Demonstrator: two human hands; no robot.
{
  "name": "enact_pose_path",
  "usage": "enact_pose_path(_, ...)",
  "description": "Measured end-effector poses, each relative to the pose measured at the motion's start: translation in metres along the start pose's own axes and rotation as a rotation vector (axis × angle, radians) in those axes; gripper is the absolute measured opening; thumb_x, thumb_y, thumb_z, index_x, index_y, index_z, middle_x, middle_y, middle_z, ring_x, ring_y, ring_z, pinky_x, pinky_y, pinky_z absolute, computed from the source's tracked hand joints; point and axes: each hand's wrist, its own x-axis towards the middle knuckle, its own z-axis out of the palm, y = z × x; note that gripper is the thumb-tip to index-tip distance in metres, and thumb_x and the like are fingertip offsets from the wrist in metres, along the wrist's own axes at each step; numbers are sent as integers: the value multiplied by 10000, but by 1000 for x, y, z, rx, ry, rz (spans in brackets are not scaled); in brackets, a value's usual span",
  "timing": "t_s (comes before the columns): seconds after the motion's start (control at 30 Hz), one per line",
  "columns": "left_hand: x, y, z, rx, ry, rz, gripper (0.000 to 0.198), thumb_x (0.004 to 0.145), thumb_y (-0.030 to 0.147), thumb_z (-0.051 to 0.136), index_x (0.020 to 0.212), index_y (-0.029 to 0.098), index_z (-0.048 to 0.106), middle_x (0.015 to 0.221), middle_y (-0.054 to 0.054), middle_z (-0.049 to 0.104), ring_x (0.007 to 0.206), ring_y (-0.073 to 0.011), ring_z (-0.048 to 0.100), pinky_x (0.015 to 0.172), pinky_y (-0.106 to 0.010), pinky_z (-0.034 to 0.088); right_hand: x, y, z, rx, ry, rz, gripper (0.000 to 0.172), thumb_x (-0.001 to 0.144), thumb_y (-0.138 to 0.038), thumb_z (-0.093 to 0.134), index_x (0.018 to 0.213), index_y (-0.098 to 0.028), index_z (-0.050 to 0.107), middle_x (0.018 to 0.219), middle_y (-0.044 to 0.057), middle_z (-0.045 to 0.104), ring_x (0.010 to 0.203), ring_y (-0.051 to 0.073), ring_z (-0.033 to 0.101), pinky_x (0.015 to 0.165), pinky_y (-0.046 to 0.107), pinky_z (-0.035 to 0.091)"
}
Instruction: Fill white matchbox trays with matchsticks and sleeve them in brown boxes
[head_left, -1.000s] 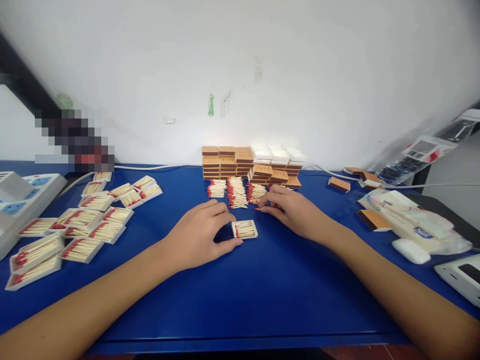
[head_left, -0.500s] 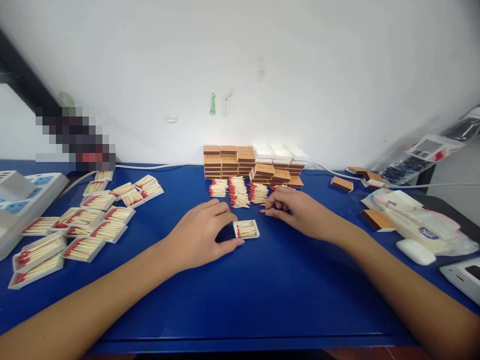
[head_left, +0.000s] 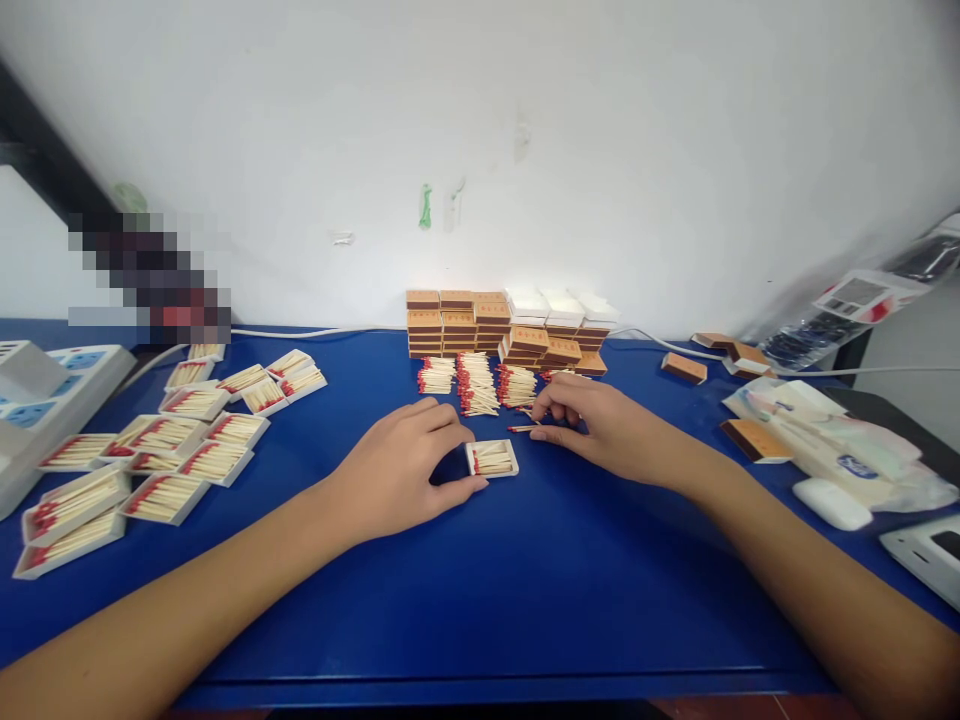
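A small white matchbox tray, partly filled with matches, lies on the blue table. My left hand grips its left end, forefinger at the far corner and thumb along the near edge. Just right of and beyond the tray, my right hand has thumb and fingers closed on a match whose red head points left. Loose matches lie in piles behind it, among them a left pile, a middle pile and a right pile; another is partly hidden by my right hand.
Stacked matchboxes stand against the wall. Several match-filled trays spread over the left side, near a power strip. At right are loose matchboxes, a tissue pack, a white case and a cable.
My right hand has drawn a match slightly nearer and left, so more of it shows. My left hand and the tray have stayed in place.
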Motion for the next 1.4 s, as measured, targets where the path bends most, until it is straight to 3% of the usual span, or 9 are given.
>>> enact_pose_path(1.0, 0, 0, -1, -4, -1, 3, 319, 963, 412, 735, 1130, 140, 748, 1002, -86, 710, 982, -257, 664, 868, -404, 568, -1, -4, -1, 12, -91, 36, 180, 1035, -314, 597, 898, -217, 659, 880, 43, 654, 745, 186, 572, 657, 316, 426)
enact_pose_path(1.4, 0, 0, 1, -13, 3, 6, 309, 958, 402, 742, 1115, 136, 754, 998, -82, 706, 979, -254, 664, 865, -408, 573, 0, -5, 7, -10, -29, 28, 134, 1053, -325, 595, 983, -218, 634, 911, 49, 621, 809, 209, 569, 695, 315, 424)
